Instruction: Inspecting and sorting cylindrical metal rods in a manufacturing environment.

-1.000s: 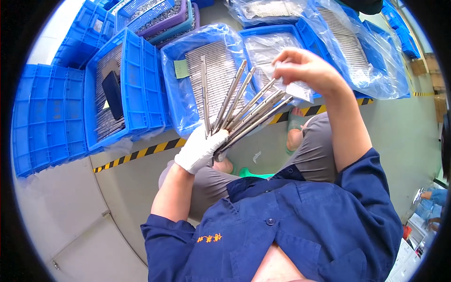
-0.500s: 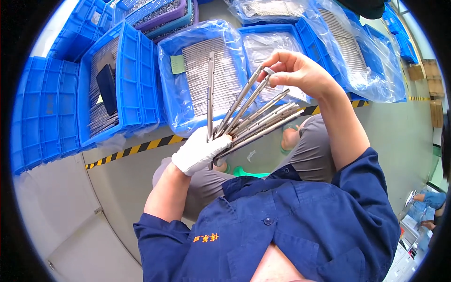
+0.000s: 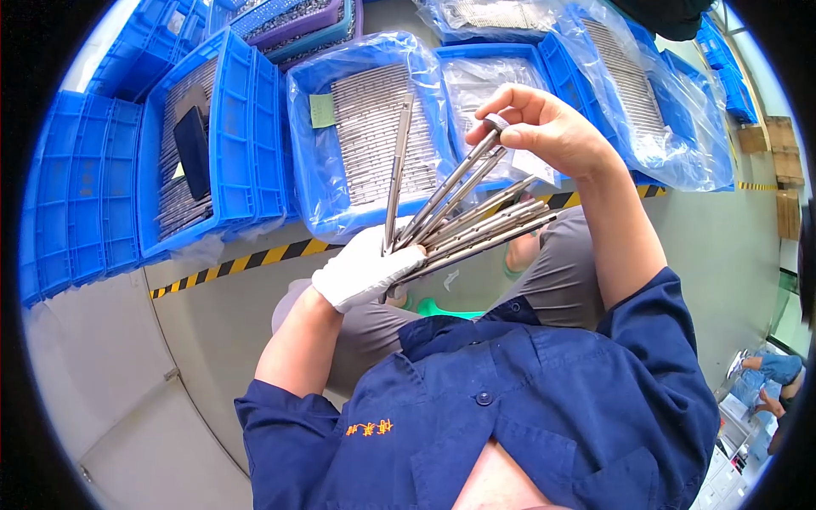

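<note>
In front of my lap, my left hand (image 3: 361, 272), in a white glove, is closed around a bundle of thin metal rods (image 3: 497, 224) with small holes along them. The rods fan out; a single rod (image 3: 399, 161) stands apart on the left. My bare right hand (image 3: 565, 140) pinches a small round grey metal piece (image 3: 495, 123) between thumb and fingers. That piece touches the tip of one fanned rod; whether it is a cap or a ring around it I cannot tell. The lower ends of the rods are hidden by the glove.
Ahead stands a blue crate (image 3: 308, 191) lined with clear plastic, holding rows of similar rods. A dark phone-like slab (image 3: 192, 153) rests in the left crate. Plastic drapes the right crates. Yellow-black tape (image 3: 246, 263) crosses the floor. Another person's hand (image 3: 769, 404) shows at far right.
The rod bundle has shifted slightly right, and the lone rod leans further right. My right hand has moved slightly right with the round piece, now showing more of its face at a rod's tip.
</note>
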Demonstrator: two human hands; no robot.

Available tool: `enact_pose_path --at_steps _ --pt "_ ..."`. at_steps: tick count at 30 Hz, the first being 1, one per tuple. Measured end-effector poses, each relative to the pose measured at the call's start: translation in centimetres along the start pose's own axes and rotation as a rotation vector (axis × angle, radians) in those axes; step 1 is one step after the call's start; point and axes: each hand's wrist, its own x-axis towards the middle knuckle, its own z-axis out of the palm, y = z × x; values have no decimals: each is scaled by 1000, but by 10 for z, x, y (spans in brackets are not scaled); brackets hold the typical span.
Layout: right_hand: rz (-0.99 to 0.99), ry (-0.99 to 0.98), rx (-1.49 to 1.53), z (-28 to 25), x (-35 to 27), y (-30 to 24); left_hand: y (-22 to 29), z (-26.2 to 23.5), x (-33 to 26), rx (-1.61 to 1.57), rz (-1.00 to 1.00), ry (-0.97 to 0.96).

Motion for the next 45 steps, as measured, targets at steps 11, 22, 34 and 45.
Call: enact_pose_path --at_steps 11,22,34,45 --pt "25 64 -80 7 -1 -10 -8 6 5 40 103 -23" --pt "55 -70 78 1 14 15 0 16 5 158 -28 -204" --pt "132 -89 -231 6 13 -5 -15 16 11 211 60 -269" --pt "92 -160 -101 8 9 1 -19 13 12 278 118 -273"
